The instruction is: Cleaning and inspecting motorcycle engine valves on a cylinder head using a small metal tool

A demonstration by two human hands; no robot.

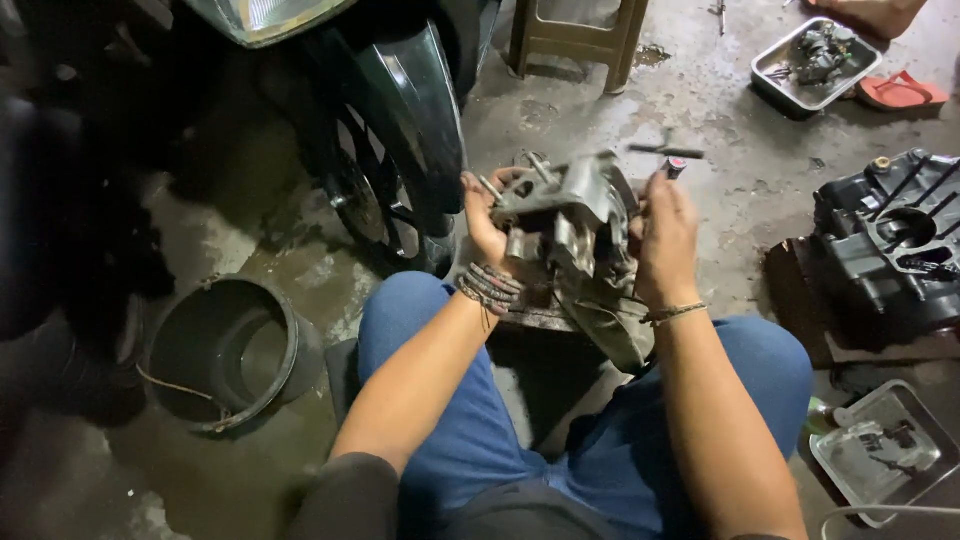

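My left hand (487,222) grips the left side of a grey metal engine part (570,215) held up over my knees. My right hand (668,235) holds its right side, and a T-handle tool (668,153) stands up out of that hand above the part. A dirty rag (610,320) hangs below the part. Bracelets circle both wrists. I sit low in blue trousers on a wet concrete floor.
A motorcycle's front wheel and black mudguard (400,140) stand just ahead on the left. A black bucket (230,350) lies at the left. A black engine casing (890,240) sits on the right, a metal tray (815,70) of parts far right, a clear tray (880,450) near my right knee, a stool (575,35) ahead.
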